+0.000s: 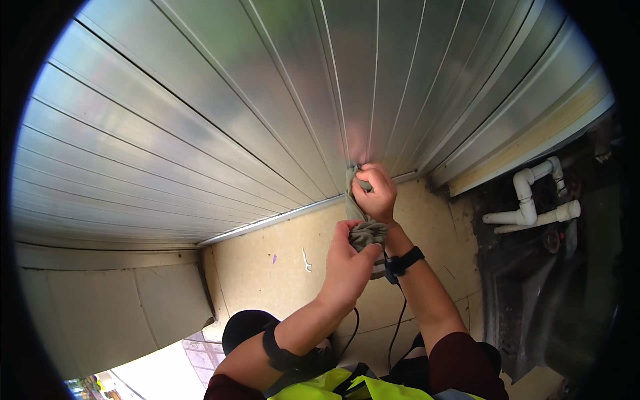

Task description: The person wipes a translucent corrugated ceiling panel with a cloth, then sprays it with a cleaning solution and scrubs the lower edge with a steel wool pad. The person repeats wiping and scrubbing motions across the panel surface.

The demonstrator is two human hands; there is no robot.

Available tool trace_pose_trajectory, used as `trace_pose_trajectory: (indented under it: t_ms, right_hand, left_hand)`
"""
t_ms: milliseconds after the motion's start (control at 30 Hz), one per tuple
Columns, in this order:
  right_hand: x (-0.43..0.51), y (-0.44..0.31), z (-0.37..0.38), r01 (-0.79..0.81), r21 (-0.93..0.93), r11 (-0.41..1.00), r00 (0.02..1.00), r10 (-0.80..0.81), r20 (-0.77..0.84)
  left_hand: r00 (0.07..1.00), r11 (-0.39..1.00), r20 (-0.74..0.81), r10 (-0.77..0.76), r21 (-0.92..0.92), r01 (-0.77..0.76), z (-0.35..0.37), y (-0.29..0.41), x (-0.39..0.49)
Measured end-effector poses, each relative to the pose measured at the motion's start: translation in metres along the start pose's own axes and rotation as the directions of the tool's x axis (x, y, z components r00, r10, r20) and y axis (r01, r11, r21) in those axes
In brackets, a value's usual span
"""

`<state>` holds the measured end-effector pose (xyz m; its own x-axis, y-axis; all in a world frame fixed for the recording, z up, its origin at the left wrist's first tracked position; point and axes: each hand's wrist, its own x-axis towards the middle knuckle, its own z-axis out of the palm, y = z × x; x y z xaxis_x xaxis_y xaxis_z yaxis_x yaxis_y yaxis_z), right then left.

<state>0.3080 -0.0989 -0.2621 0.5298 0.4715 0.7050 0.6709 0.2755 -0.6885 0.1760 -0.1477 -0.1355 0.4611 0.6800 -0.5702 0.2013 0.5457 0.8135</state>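
A grey-green cloth [369,234] hangs bunched between my two hands. My right hand [376,192] is closed in a fist on its upper end, close against the ribbed metal panel wall [280,125] near the wall's foot. Lower down and nearer to me, my left hand [347,262] grips the gathered lower part of the cloth between thumb and fingers. A striped part of the cloth shows below, beside my right wrist. That wrist bears a black strap with a small device [397,265], from which a dark cable runs down.
A tiled beige floor [250,285] lies below, with a white scrap [306,261] and a purple bit [274,258] on it. White plastic drain pipes [525,200] stand in a dark recess at right. A tiled ledge [110,300] juts out at left.
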Motion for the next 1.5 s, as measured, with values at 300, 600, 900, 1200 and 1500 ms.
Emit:
trace_pose_trajectory:
  t_ms: [300,600,900,1200,1500]
  right_hand:
    - [-0.006,0.001,0.005,-0.028,0.023,0.999,0.997,0.030,-0.070]
    - [-0.002,-0.007,0.003,-0.050,0.027,0.998,0.997,0.052,-0.066]
    - [-0.016,0.005,0.004,-0.144,-0.069,0.987,0.988,0.148,0.046]
    - [0.056,-0.052,0.000,0.077,0.085,0.993,0.987,-0.063,-0.149]
    - [0.028,-0.053,0.019,0.143,0.027,0.989,0.989,-0.142,-0.037]
  left_hand:
    - [1.000,1.000,0.007,-0.008,0.003,0.008,-0.001,0.000,0.000]
    - [1.000,1.000,-0.017,-0.019,0.006,0.019,-0.001,0.001,0.004]
    - [0.996,0.999,-0.089,-0.012,-0.036,0.009,-0.003,-0.001,0.007]
    - [0.959,0.972,-0.207,0.191,-0.099,-0.215,0.004,0.022,-0.015]
    - [0.968,0.983,-0.249,-0.027,-0.181,-0.019,-0.006,0.025,-0.009]
